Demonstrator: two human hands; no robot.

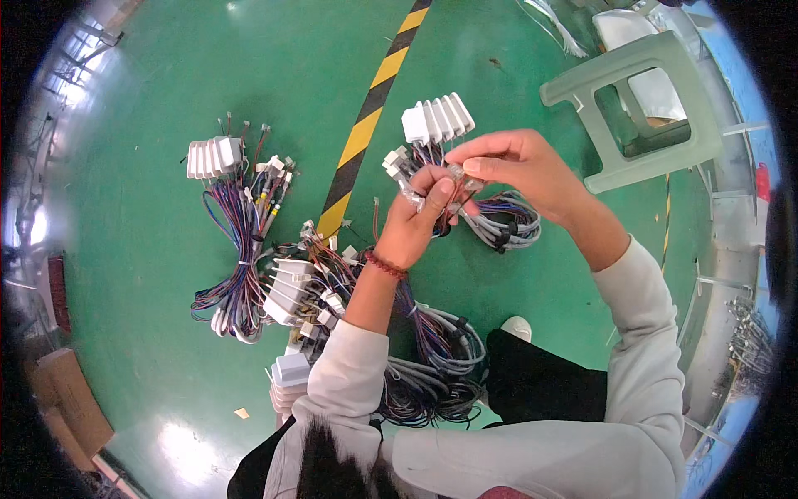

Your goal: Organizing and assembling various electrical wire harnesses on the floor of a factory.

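In front of me, my left hand [410,226], with a red beaded bracelet at its wrist, pinches a small clear plastic connector [455,171] on thin wires. My right hand [536,173] meets it from the right, thumb and forefinger closed at the same connector. Both hands are over a wire harness [507,223] with coiled grey cables, which they partly hide. Beyond the fingers is a white ribbed plastic part [439,119], with white connectors [396,160] beside my left hand. Fine detail between the fingertips is too small to make out.
Another bundled harness [241,216] lies on the green floor at left. More harnesses [440,337] with white ribbed parts [291,289] are heaped beneath my left forearm. A yellow-black floor stripe [366,125] runs between. At upper right is a pale green stool [698,108]; cardboard [73,403] stands lower left.
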